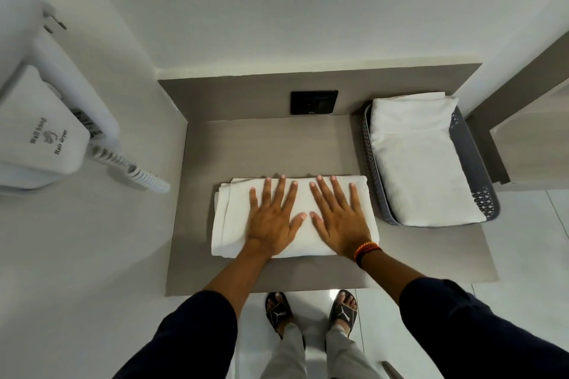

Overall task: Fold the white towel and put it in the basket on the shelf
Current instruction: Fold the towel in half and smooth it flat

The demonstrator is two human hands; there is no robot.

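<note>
A white towel (231, 218), folded into a thick rectangle, lies on the grey-brown shelf (271, 148) near its front edge. My left hand (272, 218) rests flat on the towel's middle with fingers spread. My right hand (340, 218) lies flat beside it on the towel's right half, a red and orange band on its wrist. Neither hand grips anything. At the right end of the shelf stands a grey perforated basket (471, 151) that holds another folded white towel (418, 163).
A black wall socket (314, 101) sits on the shelf's back panel. A white wall-hung hair dryer (40, 138) with a coiled cord (132, 169) hangs on the left wall. A cabinet edge (523, 120) rises right of the basket. My sandalled feet stand on the white floor below.
</note>
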